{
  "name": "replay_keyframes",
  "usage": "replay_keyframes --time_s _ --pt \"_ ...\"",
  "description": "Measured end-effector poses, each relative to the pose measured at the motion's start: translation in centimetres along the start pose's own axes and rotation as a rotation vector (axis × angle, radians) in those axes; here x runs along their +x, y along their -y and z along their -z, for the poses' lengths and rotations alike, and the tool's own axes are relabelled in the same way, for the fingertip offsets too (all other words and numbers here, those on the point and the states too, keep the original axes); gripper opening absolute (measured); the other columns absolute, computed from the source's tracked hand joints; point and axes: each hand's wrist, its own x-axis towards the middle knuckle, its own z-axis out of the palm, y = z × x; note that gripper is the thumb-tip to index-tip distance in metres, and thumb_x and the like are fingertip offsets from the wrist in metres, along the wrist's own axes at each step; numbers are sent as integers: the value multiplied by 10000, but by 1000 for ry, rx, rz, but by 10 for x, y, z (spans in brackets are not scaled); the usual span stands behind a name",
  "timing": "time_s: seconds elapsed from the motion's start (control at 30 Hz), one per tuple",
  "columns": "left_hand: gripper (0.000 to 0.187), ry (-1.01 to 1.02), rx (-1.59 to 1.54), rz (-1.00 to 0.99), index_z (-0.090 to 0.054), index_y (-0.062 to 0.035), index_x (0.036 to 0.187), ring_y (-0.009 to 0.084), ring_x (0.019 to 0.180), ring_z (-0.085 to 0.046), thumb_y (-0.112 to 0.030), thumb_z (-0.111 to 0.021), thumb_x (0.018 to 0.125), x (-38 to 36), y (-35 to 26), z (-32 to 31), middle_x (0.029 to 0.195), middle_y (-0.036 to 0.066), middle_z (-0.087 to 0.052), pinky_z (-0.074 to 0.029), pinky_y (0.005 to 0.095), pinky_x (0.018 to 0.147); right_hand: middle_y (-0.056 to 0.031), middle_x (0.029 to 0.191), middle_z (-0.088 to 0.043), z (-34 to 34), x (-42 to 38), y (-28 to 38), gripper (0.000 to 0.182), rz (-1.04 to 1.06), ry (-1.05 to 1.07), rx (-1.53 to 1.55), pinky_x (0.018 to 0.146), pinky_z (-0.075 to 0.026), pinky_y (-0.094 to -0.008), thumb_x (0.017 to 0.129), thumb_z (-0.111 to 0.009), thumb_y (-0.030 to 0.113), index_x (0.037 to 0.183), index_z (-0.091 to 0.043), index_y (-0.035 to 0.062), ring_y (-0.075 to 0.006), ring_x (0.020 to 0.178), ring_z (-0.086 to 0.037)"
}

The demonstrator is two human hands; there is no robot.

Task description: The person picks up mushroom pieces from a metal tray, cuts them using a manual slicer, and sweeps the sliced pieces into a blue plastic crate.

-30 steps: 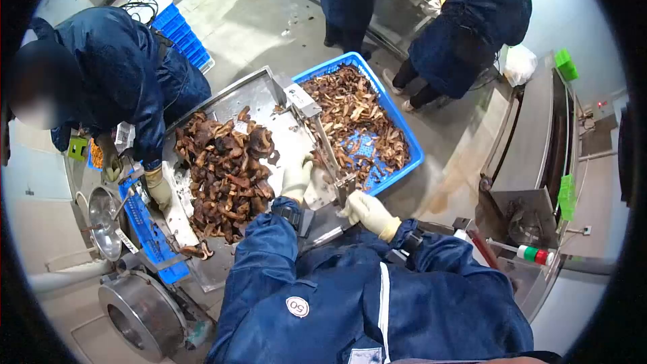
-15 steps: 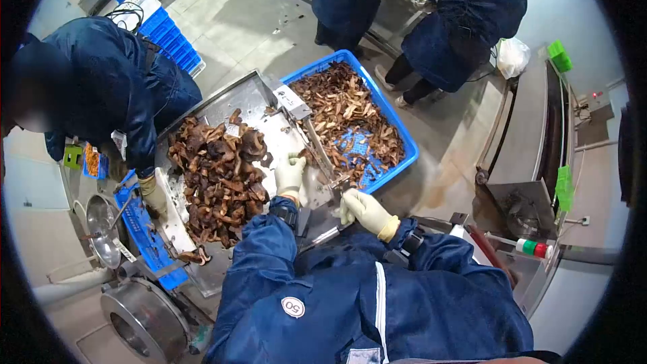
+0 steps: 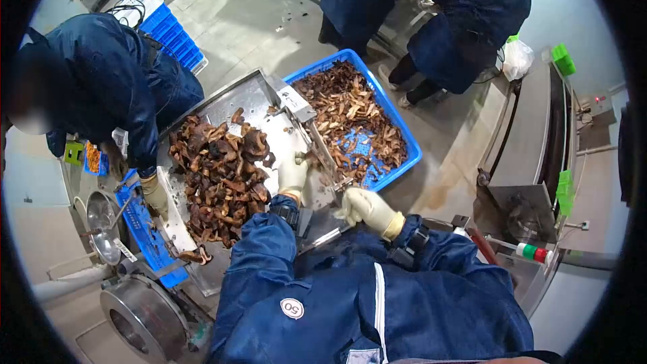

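Observation:
My gloved left hand (image 3: 292, 174) is over the white surface of the metal tray (image 3: 232, 83), its fingers pinched round a small brown piece (image 3: 300, 158). Left of it lies a heap of dark brown mushroom-like pieces (image 3: 219, 178). My gloved right hand (image 3: 369, 209) is closed beside the tray's near right corner, fingers curled; what they hold, if anything, is hidden. Beyond both hands, a blue crate (image 3: 409, 138) holds sliced brown strips (image 3: 347, 104), with its blue bottom showing in places.
At the left a person (image 3: 114, 74) in blue leans over, one gloved hand (image 3: 155, 197) at the tray's edge. Two other people in blue stand at the top. Blue crates (image 3: 162, 25) are stacked at upper left. A round steel machine (image 3: 145, 317) stands at lower left.
My left hand has shifted slightly and its fingers have drawn together. My right hand has turned a little, its fingers curling further down. The view has shifted slightly.

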Motion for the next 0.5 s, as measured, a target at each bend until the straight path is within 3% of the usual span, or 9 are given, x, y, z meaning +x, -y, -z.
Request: replay_keyframes --time_s 0.03,0.07,0.17,0.2,0.3,0.33,0.43,0.5 --pt "246 10 -3 14 -661 15 1049 129 696 -627 -52 -753 830 2 3 -2 808 58 -679 -518 285 627 -39 651 -534 -3 5 15 439 106 -31 10 626 -470 -280 1076 -377 327 785 -540 42 -121 559 -501" --pt "268 35 141 37 -671 4 1073 143 744 -645 -65 -753 827 -9 -24 7 840 78 -690 -526 281 674 -43 623 -527 -4 10 18 429 85 -23 47 649 -487 -290 1075 -385 330 801 -535 37 -129 565 -518" --pt "274 -11 87 25 -677 -9 1079 148 739 -648 -77 -748 823 -12 -24 6 841 73 -694 -532 283 682 -47 634 -540 0 4 -34 399 129 8 95 678 -499 -299 1068 -397 324 828 -534 36 -135 574 -542" --pt "278 -24 195 -23 -680 -11 1083 145 740 -652 -82 -739 822 -13 -26 8 845 72 -693 -538 293 666 -47 662 -560 5 2 -75 386 85 0 85 693 -501 -304 1064 -404 331 862 -545 34 -137 611 -572" --pt "277 39 79 83 -682 -4 1081 141 719 -637 -83 -736 821 -20 -49 13 846 75 -688 -537 299 657 -45 676 -560 12 0 -95 394 -81 -15 -123 676 -495 -286 1066 -393 326 872 -563 28 -140 662 -585" --pt "268 -37 155 -202 -688 1 1077 130 714 -630 -94 -731 829 5 14 0 848 85 -697 -534 296 664 -44 677 -556 13 3 -86 391 -86 -11 -101 671 -493 -282 1065 -394 318 861 -560 27 -141 647 -580" --pt "263 25 116 -149 -689 4 1072 142 712 -628 -102 -739 836 6 22 -2 851 89 -701 -533 297 673 -40 675 -541 4 -1 -33 388 -52 -26 22 665 -495 -273 1062 -399 297 827 -550 28 -145 601 -564" --pt "287 85 168 16 -680 3 1062 181 754 -643 -124 -783 827 -17 -36 10 876 94 -701 -532 314 696 -36 662 -526 -6 5 3 392 66 -57 157 675 -505 -274 1062 -404 292 802 -539 31 -146 567 -549"
